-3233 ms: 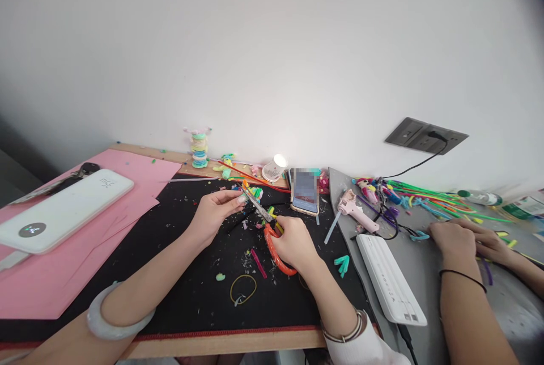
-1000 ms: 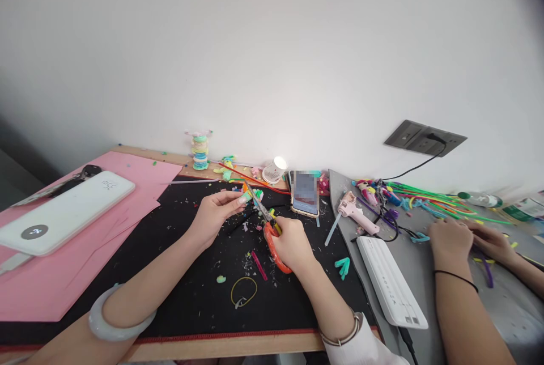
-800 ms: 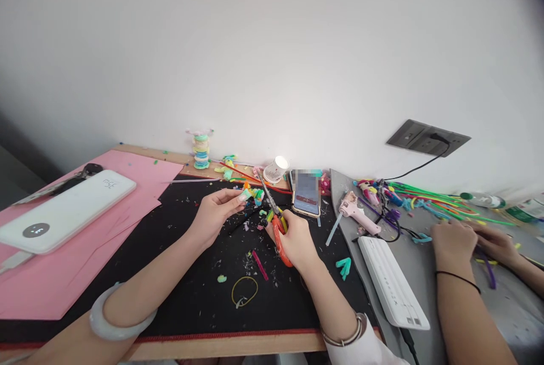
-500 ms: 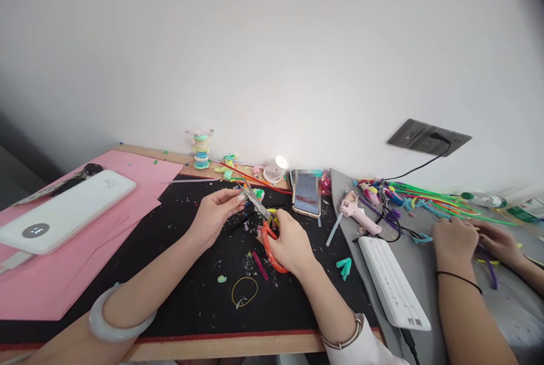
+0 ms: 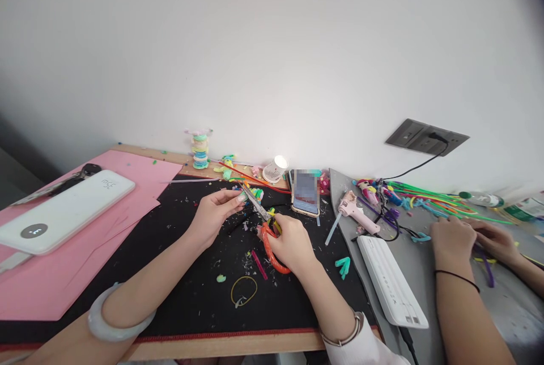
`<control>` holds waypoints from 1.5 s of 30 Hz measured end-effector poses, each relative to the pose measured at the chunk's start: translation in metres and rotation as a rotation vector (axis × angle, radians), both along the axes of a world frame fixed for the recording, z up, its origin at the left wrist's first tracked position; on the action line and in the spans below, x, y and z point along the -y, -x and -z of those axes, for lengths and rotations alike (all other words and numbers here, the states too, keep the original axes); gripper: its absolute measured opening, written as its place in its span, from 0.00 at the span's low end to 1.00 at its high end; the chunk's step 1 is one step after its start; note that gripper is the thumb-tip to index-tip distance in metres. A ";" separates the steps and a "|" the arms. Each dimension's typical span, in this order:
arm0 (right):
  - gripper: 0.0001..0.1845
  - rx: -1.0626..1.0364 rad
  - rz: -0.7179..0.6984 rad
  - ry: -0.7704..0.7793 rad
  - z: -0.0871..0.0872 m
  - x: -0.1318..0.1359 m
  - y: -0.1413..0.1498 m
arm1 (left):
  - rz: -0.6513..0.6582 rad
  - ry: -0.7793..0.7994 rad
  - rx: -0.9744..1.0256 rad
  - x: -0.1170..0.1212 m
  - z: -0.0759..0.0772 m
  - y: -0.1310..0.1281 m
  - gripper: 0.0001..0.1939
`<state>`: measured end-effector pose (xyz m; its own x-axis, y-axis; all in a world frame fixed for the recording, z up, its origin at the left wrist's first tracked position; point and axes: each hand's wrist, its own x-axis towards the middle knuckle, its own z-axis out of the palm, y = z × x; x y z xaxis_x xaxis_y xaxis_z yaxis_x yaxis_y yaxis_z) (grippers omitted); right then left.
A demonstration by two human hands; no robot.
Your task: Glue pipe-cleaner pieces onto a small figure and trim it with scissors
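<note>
My left hand [image 5: 216, 215] pinches a small multicoloured fuzzy piece [image 5: 256, 194], mostly hidden by the fingers and blades; it looks like pipe cleaner. Orange-handled scissors [image 5: 272, 249] are in my right hand [image 5: 293, 243], its fingers wrapped round the handles. Their blades point up and left, and the tips lie against the fuzzy piece beside my left fingertips. Below my hands, a magenta pipe cleaner scrap [image 5: 259, 264] and a rubber band [image 5: 244, 291] lie on the black mat [image 5: 182, 297] among clippings.
A phone [image 5: 305, 195] and a white cup [image 5: 275, 169] stand near the wall. To the right lie a pink glue gun [image 5: 359, 215], a white power strip [image 5: 393, 283] and a co-worker's hands [image 5: 454, 237]. Another power bank [image 5: 72, 212] rests on pink paper [image 5: 97, 257].
The scissor blades seem to have come slightly closer together at the fuzzy piece. My hands have otherwise hardly moved, and the whole view has shifted very slightly.
</note>
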<state>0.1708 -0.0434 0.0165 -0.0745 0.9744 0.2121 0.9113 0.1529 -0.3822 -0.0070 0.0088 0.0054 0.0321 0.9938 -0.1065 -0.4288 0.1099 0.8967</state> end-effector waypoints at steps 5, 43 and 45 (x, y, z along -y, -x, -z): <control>0.19 -0.092 0.005 0.005 0.000 -0.002 -0.001 | -0.006 -0.013 0.002 -0.001 0.001 0.000 0.14; 0.14 0.061 0.027 -0.060 -0.007 0.001 -0.001 | -0.009 -0.023 0.002 -0.003 0.004 0.002 0.15; 0.16 0.064 0.030 -0.057 -0.005 0.001 -0.001 | -0.006 -0.027 0.000 -0.003 0.004 0.002 0.15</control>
